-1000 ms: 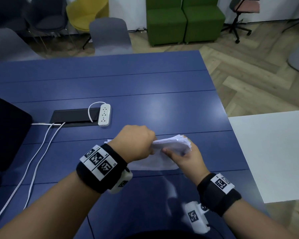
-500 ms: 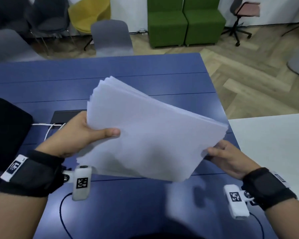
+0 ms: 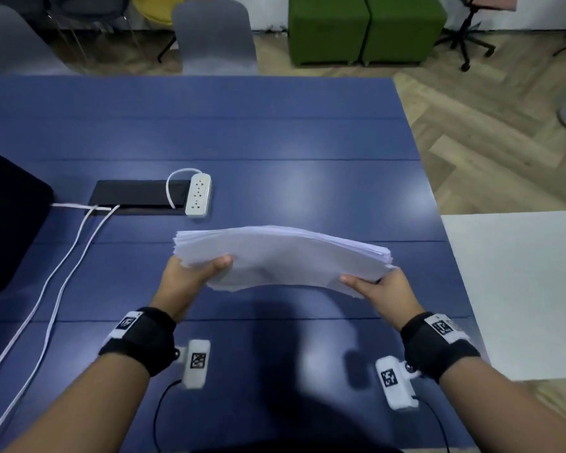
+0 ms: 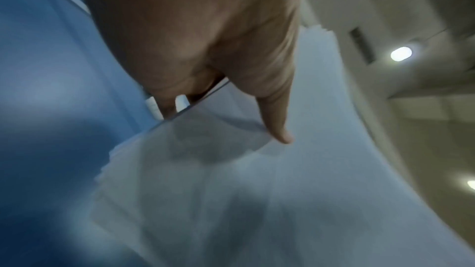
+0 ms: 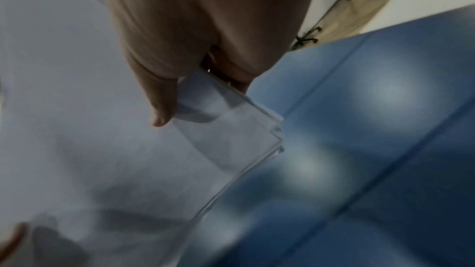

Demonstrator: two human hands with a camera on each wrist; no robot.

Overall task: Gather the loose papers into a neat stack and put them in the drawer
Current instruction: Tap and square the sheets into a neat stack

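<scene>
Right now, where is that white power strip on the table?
In the head view the white power strip lies on the blue table, left of centre, beside the black cable hatch, beyond the stack of white papers.

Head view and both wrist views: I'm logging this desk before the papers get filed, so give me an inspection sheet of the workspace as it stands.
Surface: blue table, bare in the middle.
Job's things: paper stack held above the table, sagging at both ends, edges slightly fanned; no drawer seen.
Clutter: white power strip beside a black cable hatch; a dark object at the left edge.
Grippers: left hand grips the stack's left end, thumb on top; right hand grips the right end likewise.
Cables: two white cables run from the hatch toward the near edge.
Surroundings: grey chair, green seats, white table on the right.
</scene>
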